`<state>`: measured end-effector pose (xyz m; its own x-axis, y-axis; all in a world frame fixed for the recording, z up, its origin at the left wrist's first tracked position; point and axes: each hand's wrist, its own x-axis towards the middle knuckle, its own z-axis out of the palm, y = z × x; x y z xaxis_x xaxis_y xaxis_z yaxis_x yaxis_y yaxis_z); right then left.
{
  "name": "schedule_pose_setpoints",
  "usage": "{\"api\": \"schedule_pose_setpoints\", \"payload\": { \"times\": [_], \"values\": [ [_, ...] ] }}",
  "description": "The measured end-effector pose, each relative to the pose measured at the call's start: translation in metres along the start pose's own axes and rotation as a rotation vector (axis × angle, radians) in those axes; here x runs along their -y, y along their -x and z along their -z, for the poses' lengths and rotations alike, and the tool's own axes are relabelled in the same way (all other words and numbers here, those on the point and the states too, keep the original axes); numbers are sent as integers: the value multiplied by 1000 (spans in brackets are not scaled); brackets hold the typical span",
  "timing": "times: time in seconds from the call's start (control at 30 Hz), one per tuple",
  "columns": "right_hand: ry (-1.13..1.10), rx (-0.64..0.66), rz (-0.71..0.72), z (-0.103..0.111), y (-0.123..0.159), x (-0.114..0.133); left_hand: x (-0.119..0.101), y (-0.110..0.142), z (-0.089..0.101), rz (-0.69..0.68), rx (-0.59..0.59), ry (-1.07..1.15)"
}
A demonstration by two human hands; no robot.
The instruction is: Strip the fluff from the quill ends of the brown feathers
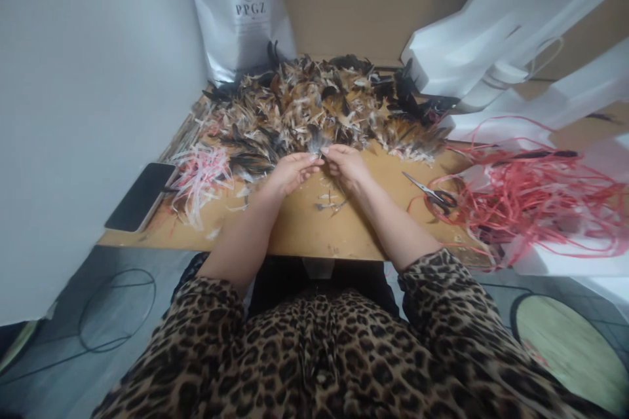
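My left hand (291, 172) and my right hand (348, 165) meet at the middle of a brown table (304, 229), fingertips pinched together on a small bunch of feathers (316, 142). Just beyond them lies a wide heap of brown, black and cream feathers (314, 105). A few loose feather bits (331, 203) lie on the board below my hands.
Scissors (432, 194) lie right of my right hand, beside a tangle of red string (535, 196). Pink and white strips (201, 177) and a dark phone (142, 196) lie at the left. White bags (511, 33) stand at the right, a silver bag (240, 6) behind.
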<state>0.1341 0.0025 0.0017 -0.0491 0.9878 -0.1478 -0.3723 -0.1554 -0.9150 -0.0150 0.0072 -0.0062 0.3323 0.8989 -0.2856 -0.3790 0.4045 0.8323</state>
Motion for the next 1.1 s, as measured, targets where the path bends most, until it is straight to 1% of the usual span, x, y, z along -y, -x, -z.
{"api": "schedule_pose_setpoints", "payload": {
  "times": [0.27, 0.7, 0.97, 1.1],
  "values": [
    [13, -38, 8, -5, 0, -4, 1, -1, 0, 1, -2, 21],
    [88, -52, 54, -7, 0, -9, 2, -2, -1, -14, -11, 6],
    [92, -69, 70, -9, 1, -11, 6, -5, 1, -20, 16, -36],
    [89, -59, 72, -9, -1, -14, 6, -3, -1, -47, -8, -39]
  ]
}}
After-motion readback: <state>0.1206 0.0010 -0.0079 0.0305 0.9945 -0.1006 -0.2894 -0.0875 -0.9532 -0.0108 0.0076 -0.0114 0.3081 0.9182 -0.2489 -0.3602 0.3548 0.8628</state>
